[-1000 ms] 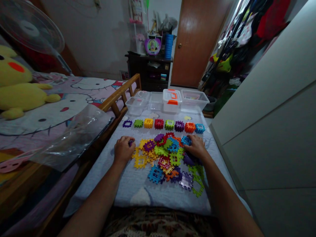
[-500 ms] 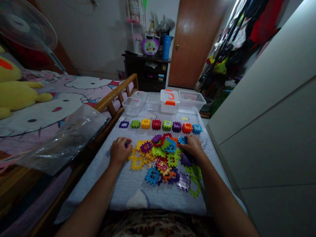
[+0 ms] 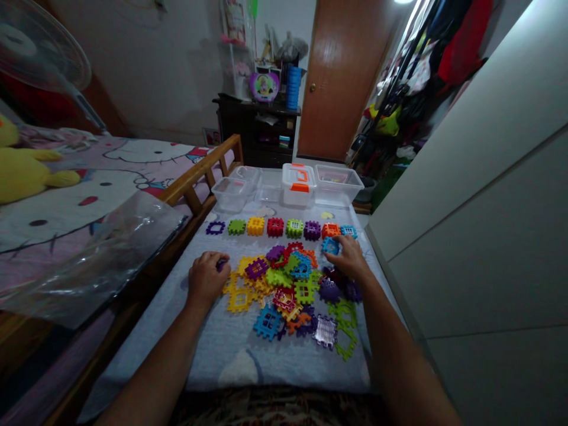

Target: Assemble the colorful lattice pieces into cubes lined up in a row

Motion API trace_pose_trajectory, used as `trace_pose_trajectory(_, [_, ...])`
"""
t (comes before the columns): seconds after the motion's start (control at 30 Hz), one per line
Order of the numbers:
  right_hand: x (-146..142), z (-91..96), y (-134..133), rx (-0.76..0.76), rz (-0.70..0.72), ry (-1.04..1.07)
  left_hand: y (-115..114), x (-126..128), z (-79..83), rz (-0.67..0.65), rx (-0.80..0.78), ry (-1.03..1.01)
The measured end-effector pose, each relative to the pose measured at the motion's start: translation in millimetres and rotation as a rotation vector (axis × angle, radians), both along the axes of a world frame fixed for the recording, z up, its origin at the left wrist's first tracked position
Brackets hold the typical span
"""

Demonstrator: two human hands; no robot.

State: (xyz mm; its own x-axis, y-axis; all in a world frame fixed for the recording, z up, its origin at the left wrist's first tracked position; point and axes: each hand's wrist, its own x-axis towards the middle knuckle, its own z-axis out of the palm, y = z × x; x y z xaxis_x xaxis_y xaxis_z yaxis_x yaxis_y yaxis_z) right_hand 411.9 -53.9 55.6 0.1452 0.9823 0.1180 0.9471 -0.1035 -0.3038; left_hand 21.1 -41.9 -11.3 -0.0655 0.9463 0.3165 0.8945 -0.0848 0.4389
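Holding a blue tile just off the far right corner of the pile: my right hand nearly closed, pinching its edge, probably so its face stays uncovered. My left hand, left of the pile, is curled round a purple piece; mostly hidden, so I cannot tell the exact grip. Beyond the pile, stacks stand grouped by colour, presumably to keep hues apart.

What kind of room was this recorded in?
Probably a bedroom in a home: a bed with a cartoon-print sheet and wooden rail stands at left, with a yellow plush toy on it, and clothes hang at right.
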Motion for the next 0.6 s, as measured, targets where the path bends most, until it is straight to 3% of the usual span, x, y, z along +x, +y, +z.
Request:
trace_pose_trajectory(0.17, [55, 21.7, 28, 0.058, -0.041, 0.008, 1, -2, -2.1, -0.015, 0.003, 0.013])
trace_pose_trajectory(0.3, [87, 24.7, 54, -0.044, -0.033, -0.029, 2, -4, -4.6, -0.012, 0.011, 0.009])
trace_pose_trajectory(0.47, [102, 17.1, 70, -0.182, 0.09, -0.068, 4, -6, -7.6, -0.023, 0.009, 0.011])
trace_pose_trajectory(0.6, [105, 15.9, 76, -0.208, 0.124, -0.081, 4, -7, -8.5, -0.025, 0.01, 0.017])
